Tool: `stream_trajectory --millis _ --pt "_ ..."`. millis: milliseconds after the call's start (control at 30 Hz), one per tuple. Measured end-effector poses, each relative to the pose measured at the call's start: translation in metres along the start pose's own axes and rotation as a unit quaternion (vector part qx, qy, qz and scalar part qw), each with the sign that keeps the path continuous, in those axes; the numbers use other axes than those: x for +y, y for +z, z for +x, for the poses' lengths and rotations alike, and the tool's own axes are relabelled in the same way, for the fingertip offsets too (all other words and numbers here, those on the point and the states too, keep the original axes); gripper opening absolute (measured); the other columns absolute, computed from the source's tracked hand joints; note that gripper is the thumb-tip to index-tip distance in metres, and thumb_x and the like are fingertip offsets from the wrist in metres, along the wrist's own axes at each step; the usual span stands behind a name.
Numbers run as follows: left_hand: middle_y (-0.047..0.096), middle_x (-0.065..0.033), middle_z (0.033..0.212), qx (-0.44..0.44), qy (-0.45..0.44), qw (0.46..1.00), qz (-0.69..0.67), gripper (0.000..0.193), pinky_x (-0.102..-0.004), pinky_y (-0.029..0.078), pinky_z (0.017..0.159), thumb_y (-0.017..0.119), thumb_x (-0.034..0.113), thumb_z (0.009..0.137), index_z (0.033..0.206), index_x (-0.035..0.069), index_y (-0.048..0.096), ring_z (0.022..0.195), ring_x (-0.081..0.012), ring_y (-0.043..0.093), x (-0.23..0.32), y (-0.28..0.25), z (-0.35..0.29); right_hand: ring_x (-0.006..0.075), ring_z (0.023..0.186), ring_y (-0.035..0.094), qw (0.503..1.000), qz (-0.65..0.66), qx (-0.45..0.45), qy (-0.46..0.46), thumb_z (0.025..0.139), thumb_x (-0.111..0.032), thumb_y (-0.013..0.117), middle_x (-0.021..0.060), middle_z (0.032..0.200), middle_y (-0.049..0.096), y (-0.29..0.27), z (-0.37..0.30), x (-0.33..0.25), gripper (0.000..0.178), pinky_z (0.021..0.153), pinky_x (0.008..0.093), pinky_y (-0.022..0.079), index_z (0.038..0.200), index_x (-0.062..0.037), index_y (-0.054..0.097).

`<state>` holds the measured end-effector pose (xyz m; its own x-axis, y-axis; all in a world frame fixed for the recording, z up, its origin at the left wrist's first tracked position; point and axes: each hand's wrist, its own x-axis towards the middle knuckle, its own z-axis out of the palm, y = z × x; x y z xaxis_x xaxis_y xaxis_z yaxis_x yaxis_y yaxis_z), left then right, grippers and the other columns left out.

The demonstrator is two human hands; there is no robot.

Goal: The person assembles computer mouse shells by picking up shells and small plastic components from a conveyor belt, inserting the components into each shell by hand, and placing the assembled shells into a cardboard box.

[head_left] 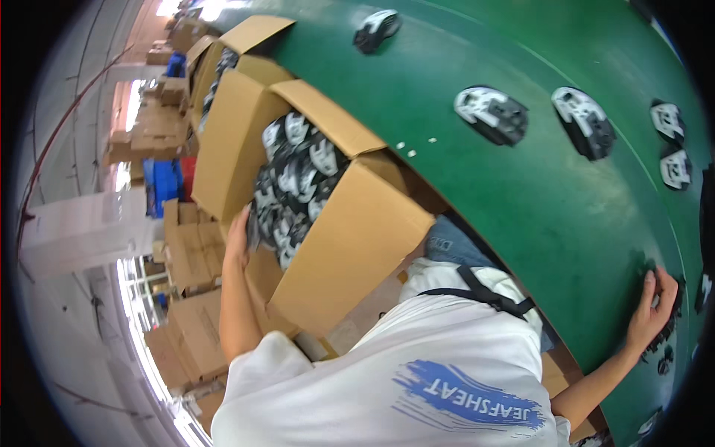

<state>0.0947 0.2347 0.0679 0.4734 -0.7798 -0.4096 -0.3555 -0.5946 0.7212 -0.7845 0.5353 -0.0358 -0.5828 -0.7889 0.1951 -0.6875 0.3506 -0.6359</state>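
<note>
My left hand (237, 240) is at the near left corner of an open cardboard box (365, 237). Its fingers lie along a dark grey plastic shell (254, 229) at the edge of the pile and seem closed on it; the thumb is hidden. Many black-and-white moulded shells (296, 175) are heaped loosely inside the box. Over the right part of the green tabletop (477, 194), my right hand (652, 309) is held with fingers bent and thumb apart, and nothing shows between them. Small dark parts (661, 339) lie beside it, partly hidden by the hand.
Several similar shells lie spaced across the table, including one shell (491, 114) and another (583, 123). Small white bits (412, 153) lie near the table edge. Another filled box (216, 74) stands beyond mine. Stacked cartons (195, 335) and a blue crate (162, 186) are at the left.
</note>
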Motion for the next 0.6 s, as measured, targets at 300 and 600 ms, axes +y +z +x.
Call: stream_trajectory --millis 300,600 --pt "0.064 -0.0129 0.142 0.112 -0.03 0.964 0.24 0.057 -0.0347 0.05 0.102 0.076 0.043 0.102 0.14 0.003 0.062 0.124 -0.0245 0.063 -0.062 -0.066 0.025 0.0207 0.078 0.069 0.997 0.053 -0.014 0.046 0.09 -0.014 0.086 0.0099 0.093 0.072 0.015 0.011 -0.073 0.025 0.074 0.0335 0.057 0.11 -0.0004 0.078" --pt "0.069 -0.0127 0.136 -0.194 0.579 0.79 0.05 0.034 -0.0364 0.049 0.111 0.061 0.014 0.111 0.141 -0.001 0.064 0.125 -0.0211 0.065 0.262 0.384 -0.085 0.028 0.091 0.066 0.992 -0.089 0.032 -0.084 0.089 -0.012 0.084 0.0073 0.1 0.069 0.008 -0.009 -0.076 0.028 0.082 0.0415 0.054 0.116 -0.0063 0.079"
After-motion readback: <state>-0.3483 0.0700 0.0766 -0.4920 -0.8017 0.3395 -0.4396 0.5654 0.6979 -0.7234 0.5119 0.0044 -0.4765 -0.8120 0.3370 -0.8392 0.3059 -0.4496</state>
